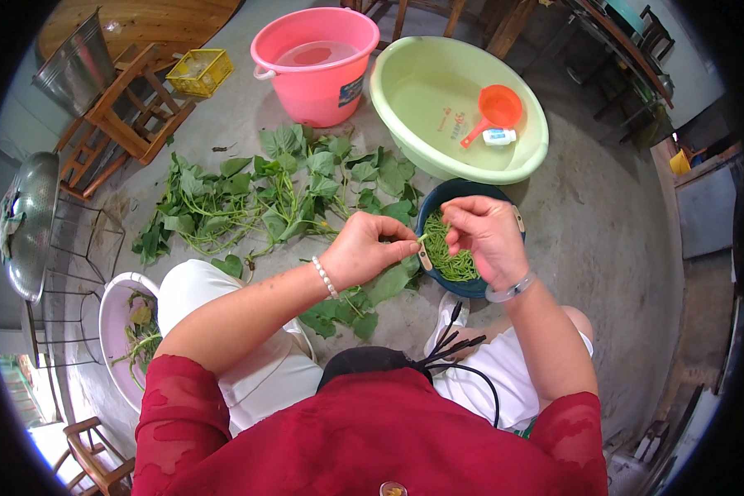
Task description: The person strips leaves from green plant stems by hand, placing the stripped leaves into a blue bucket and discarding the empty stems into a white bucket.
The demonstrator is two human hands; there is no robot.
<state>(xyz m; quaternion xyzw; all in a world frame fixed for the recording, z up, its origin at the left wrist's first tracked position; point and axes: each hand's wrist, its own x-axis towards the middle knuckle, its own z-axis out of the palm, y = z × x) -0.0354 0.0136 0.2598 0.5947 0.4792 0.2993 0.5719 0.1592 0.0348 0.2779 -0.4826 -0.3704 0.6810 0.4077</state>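
My left hand (375, 248) pinches a short green stem piece (423, 238) between thumb and forefinger, at the left rim of a dark blue basin. Opposite it, over the basin's right side, my right hand (488, 239) has its thumb and forefinger drawn together. Whether anything thin is between them cannot be made out. Short lengths of green stem (449, 263) lie heaped inside the dark blue basin (447, 189), partly hidden by my right hand. Leafy green vines (285, 192) are spread on the floor left of the basin, some under my left forearm.
Behind the vines stand a pink bucket (322, 80) and a large pale green tub (403, 118) of water, where a red dipper (499, 108) and a white bottle (499, 137) sit. At left are a pale basin (115, 328) of plant scraps, a wooden chair (121, 127) and a yellow crate (201, 74).
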